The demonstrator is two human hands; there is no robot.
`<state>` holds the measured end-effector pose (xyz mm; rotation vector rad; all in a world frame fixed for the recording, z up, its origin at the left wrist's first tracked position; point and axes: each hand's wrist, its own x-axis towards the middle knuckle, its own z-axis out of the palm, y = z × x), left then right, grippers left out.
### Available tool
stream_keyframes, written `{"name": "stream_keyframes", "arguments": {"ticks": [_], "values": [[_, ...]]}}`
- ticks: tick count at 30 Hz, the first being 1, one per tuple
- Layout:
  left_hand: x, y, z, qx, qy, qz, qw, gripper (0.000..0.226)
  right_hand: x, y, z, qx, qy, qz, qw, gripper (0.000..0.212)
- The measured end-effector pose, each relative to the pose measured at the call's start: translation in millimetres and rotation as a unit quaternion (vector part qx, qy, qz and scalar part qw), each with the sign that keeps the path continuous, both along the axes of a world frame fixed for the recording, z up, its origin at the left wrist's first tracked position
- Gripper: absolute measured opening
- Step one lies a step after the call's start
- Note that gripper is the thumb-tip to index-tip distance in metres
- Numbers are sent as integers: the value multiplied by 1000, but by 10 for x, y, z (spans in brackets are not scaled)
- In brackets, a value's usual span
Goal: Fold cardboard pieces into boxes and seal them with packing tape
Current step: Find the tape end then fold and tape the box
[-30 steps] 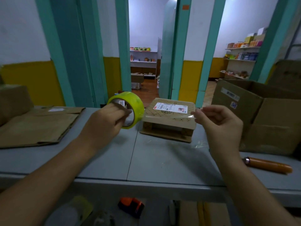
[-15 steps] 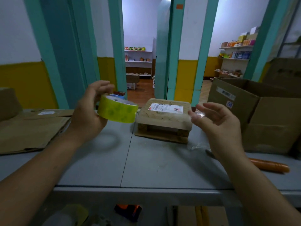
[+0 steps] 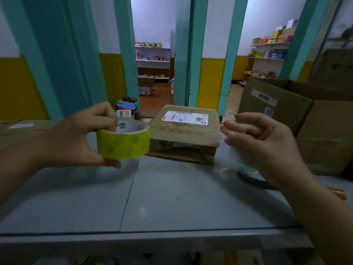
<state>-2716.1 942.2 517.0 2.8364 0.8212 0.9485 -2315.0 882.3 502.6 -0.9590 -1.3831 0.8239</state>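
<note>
Left hand (image 3: 76, 136): grip clamped on the tape roll (image 3: 124, 144). Fingers hook over the top rim into the core, thumb under the lower edge. Roll is yellow-green, held off the counter (image 3: 172, 197) with its open core tilted up, white inner liner showing.

Right hand (image 3: 263, 142): raised at about the same height, grip apart, fingers loosely extended and pointing left. Holds nothing I can make out. A thin clear sliver shows by the fingertips; cannot tell if it touches them.

Between the two hands, further back on the counter: small cardboard box (image 3: 183, 134), closed, flat-topped, white shipping label (image 3: 184, 118) on top. Roll sits just beside its left edge in view, right fingertips near its right edge. Clear film seems to lie along the box's front face.

Scrap of clear film (image 3: 233, 167) on the counter below the right hand.

Right side: large open carton (image 3: 286, 111), well behind the right wrist. Orange handle (image 3: 338, 194) pokes out past the right forearm. Far left: flattened cardboard (image 3: 19, 129) on the counter.
</note>
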Motion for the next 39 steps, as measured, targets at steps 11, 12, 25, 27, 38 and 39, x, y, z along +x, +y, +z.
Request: {"name": "stream_keyframes", "arguments": {"ticks": [11,12,25,27,38,39], "values": [[-158,96,-416,5,144,-15,989,63,44,39,-270,106,-179,-37,977,38],[-158,104,-405,3,146,-22,989,63,43,30,-273,113,-189,-32,975,38],[1490,748,521,-139,276,61,949,99,64,-58,-245,159,-167,6,973,33],[1725,800,476,-143,349,45,925,116,80,-67,-243,150,-158,15,976,32],[1854,763,95,-7,398,39,917,118,106,-42,-255,141,-150,2,979,31],[1837,762,104,6,394,33,918,109,112,-36,-259,140,-151,-4,979,30]]}}
